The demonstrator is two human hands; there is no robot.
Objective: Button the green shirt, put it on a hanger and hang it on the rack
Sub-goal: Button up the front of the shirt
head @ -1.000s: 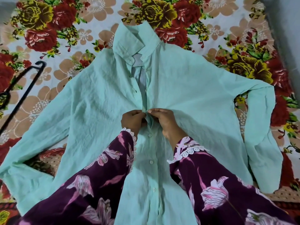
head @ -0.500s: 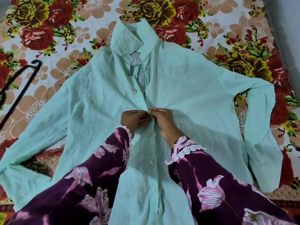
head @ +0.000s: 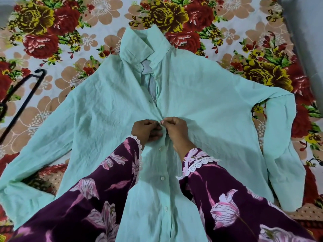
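Observation:
The pale green shirt (head: pixel 201 105) lies spread flat, front up, on a floral bedsheet, collar at the far end and sleeves out to both sides. Its front is closed below my hands, where three white buttons show, and gapes open above them up to the collar. My left hand (head: pixel 145 130) and my right hand (head: pixel 174 131) meet at the placket in the middle of the chest, each pinching a front edge of the shirt, fingertips touching. A black hanger (head: pixel 24 100) lies on the sheet at the far left, partly cut off by the frame edge.
The floral bedsheet (head: pixel 73 32) covers the whole surface. A grey wall or edge (head: pixel 311 32) runs along the right side. My dark purple flowered sleeves (head: pixel 236 206) lie over the lower part of the shirt.
My hands stay pinched at the same spot on the placket; the fabric around them has bunched slightly tighter. The view shifted a little, nothing else moved.

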